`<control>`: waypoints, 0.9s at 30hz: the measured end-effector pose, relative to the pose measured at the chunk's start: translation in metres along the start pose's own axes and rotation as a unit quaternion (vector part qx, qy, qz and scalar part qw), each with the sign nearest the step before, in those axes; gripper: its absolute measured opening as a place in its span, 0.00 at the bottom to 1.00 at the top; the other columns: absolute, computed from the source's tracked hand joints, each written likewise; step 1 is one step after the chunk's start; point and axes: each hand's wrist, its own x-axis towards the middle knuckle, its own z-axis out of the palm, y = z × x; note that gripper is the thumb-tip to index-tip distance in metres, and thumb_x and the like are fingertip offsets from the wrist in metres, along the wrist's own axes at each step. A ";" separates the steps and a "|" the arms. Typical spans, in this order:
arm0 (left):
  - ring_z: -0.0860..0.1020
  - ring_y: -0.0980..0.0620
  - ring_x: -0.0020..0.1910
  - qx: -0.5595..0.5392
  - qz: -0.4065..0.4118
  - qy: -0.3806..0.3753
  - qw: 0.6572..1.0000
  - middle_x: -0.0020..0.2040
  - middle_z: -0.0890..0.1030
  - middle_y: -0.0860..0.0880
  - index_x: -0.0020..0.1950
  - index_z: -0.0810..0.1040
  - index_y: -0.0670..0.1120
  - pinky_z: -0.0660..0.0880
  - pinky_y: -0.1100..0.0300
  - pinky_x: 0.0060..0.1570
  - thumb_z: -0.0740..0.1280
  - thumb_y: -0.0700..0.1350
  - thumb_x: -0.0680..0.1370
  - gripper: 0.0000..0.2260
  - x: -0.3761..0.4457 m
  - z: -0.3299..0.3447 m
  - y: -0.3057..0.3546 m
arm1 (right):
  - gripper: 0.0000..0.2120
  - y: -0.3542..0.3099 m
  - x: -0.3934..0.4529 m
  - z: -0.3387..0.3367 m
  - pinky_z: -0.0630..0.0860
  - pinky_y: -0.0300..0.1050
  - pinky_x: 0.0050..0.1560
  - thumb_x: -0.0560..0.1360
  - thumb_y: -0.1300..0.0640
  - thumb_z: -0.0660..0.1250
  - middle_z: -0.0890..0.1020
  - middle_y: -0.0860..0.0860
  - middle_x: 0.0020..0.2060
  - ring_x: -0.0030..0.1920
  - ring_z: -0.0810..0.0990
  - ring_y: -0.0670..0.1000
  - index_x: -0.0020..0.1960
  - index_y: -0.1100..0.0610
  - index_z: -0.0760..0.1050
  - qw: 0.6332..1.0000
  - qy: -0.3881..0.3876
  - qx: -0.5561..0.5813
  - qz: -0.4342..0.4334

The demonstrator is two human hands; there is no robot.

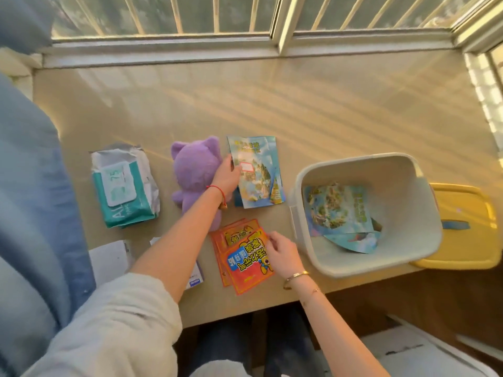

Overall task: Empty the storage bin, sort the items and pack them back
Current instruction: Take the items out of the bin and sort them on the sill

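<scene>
At the near edge of the table (326,110), the right hand (281,250) rests on the stack of orange packets (246,254), fingers curled and pinching the top packet's right edge, probably to square the stack or lift one off. Just left of that stack, partly under the left forearm, lie a white sheet (109,257) and a small white box (196,276), their type unclear. Farther in, the left hand (227,176) reaches across the purple plush toy (194,172) and grips the left edge of the blue pictorial packets (255,172), thumb on top, so like goes with like in one pile just right of the toy. Left of the toy, a teal pack of wet wipes (122,189) lies flat, well apart from the packets. To the right, the storage bin (408,170) sits at the table's right side, open toward the camera, near both hands for easy reach. It is not empty: at least two more blue pictorial packets (337,210) lie inside, so emptying seems unfinished or repacking has begun, cannot tell which. A yellow lid (462,227) lies just beyond the bin on the right, partly under it, off and out of the way. At the far edge, a barred window (245,14) runs along the table.
</scene>
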 end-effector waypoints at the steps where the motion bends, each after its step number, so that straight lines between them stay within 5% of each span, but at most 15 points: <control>1: 0.78 0.47 0.58 0.029 0.000 -0.002 1.000 0.60 0.79 0.47 0.66 0.70 0.46 0.76 0.46 0.58 0.61 0.40 0.78 0.16 0.000 -0.005 -0.005 | 0.13 0.001 0.009 0.008 0.71 0.41 0.43 0.79 0.59 0.56 0.83 0.54 0.49 0.49 0.81 0.54 0.59 0.56 0.76 1.000 -0.014 -0.022 -0.003; 4: 0.77 0.49 0.61 0.097 0.048 0.000 0.994 0.62 0.79 0.49 0.67 0.69 0.51 0.73 0.47 0.62 0.62 0.49 0.74 0.21 -0.012 -0.016 -0.013 | 0.13 0.000 0.034 0.026 0.70 0.44 0.42 0.79 0.58 0.55 0.82 0.57 0.50 0.50 0.80 0.60 0.60 0.54 0.74 0.994 -0.040 -0.101 -0.027; 6: 0.75 0.48 0.64 0.151 0.090 0.027 0.984 0.65 0.77 0.45 0.69 0.69 0.46 0.70 0.49 0.66 0.62 0.43 0.76 0.21 -0.037 -0.022 -0.007 | 0.13 -0.006 0.044 0.031 0.75 0.49 0.44 0.79 0.58 0.54 0.82 0.58 0.50 0.49 0.80 0.61 0.60 0.54 0.73 0.989 -0.037 -0.136 -0.048; 10: 0.80 0.53 0.50 0.192 0.147 0.086 0.967 0.54 0.82 0.46 0.61 0.77 0.44 0.76 0.59 0.55 0.64 0.39 0.77 0.13 -0.087 -0.029 -0.010 | 0.13 -0.014 0.045 0.033 0.76 0.53 0.52 0.78 0.57 0.56 0.80 0.53 0.52 0.53 0.78 0.56 0.59 0.52 0.73 0.985 -0.020 -0.148 -0.091; 13: 0.79 0.56 0.46 0.216 0.163 0.114 0.956 0.51 0.83 0.49 0.55 0.80 0.44 0.71 0.71 0.50 0.66 0.41 0.77 0.08 -0.119 -0.030 -0.014 | 0.13 -0.015 0.030 0.023 0.73 0.49 0.58 0.77 0.57 0.57 0.78 0.52 0.54 0.57 0.75 0.53 0.61 0.53 0.72 0.976 -0.014 -0.145 -0.164; 20: 0.79 0.55 0.51 0.270 0.170 0.149 0.936 0.52 0.82 0.52 0.56 0.79 0.49 0.76 0.57 0.52 0.67 0.45 0.76 0.10 -0.174 0.002 0.000 | 0.11 0.003 -0.024 -0.073 0.67 0.34 0.57 0.77 0.59 0.63 0.78 0.49 0.51 0.54 0.74 0.46 0.58 0.55 0.74 0.939 0.116 -0.115 -0.302; 27: 0.78 0.52 0.51 0.268 0.204 0.163 0.927 0.51 0.81 0.52 0.55 0.78 0.50 0.74 0.58 0.53 0.68 0.42 0.75 0.10 -0.181 0.100 0.036 | 0.10 0.085 0.008 -0.197 0.70 0.44 0.60 0.75 0.59 0.66 0.79 0.52 0.52 0.56 0.75 0.52 0.57 0.57 0.76 0.950 0.153 -0.154 -0.222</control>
